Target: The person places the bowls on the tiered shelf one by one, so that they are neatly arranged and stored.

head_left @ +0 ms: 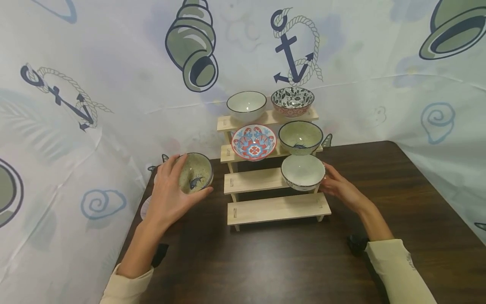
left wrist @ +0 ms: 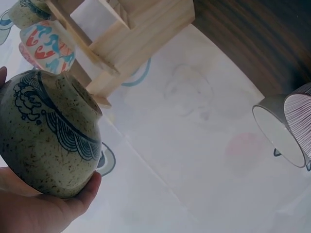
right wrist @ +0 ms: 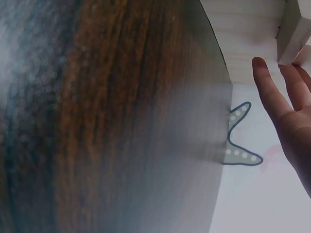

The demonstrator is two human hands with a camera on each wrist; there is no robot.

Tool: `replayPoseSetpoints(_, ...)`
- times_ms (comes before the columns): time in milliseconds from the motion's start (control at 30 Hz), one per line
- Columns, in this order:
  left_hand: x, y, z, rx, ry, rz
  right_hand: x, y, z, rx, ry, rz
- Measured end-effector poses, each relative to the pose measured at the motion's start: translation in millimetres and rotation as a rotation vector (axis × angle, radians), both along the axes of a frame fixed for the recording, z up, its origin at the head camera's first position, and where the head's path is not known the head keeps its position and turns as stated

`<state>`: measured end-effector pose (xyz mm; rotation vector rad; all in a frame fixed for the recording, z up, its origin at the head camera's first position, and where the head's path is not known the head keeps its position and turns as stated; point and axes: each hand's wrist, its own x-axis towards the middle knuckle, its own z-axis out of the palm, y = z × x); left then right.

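Observation:
My left hand (head_left: 167, 196) grips a speckled grey-green bowl (head_left: 195, 174) left of the stand, fingers over its far rim and thumb at the near side. In the left wrist view, blue wave patterns show on that bowl's outside (left wrist: 53, 131). A white bowl with a dark rim (head_left: 302, 171) sits at the right end of the wooden stand's third tier down. Beside it is my right hand (head_left: 343, 188), its fingertips right at the bowl's right side. The right wrist view shows extended fingers (right wrist: 272, 92) close to the stand's wood (right wrist: 294, 34); the thumb is hidden there.
The tiered wooden stand (head_left: 279, 210) stands on a dark table (head_left: 273, 261). Its upper tiers bear a plain white bowl (head_left: 247, 103), a black-floral bowl (head_left: 292, 101), a red-and-blue bowl (head_left: 253, 142) and a green bowl (head_left: 301, 137). Cups (left wrist: 277, 136) stand at the left; a printed cloth (head_left: 125, 55) hangs behind.

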<state>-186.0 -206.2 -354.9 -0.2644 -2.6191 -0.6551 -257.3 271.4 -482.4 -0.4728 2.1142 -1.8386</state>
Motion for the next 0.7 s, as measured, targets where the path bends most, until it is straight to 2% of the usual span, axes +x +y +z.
replayPoseSetpoints(333,5.2,0,7.8,0.002,0.012,-0.091,-0.3,0,-2.3,0.006,-0.004,-0.01)
replayPoseSetpoints(600,11.3,2,11.1,-0.004,-0.086,-0.16,-0.1,-1,-3.9,-0.009,-0.01,-0.007)
replayPoseSetpoints(700,13.0,3,11.2,-0.003,-0.101,-0.19,0.0,-1,-3.7,-0.013,-0.01,-0.007)
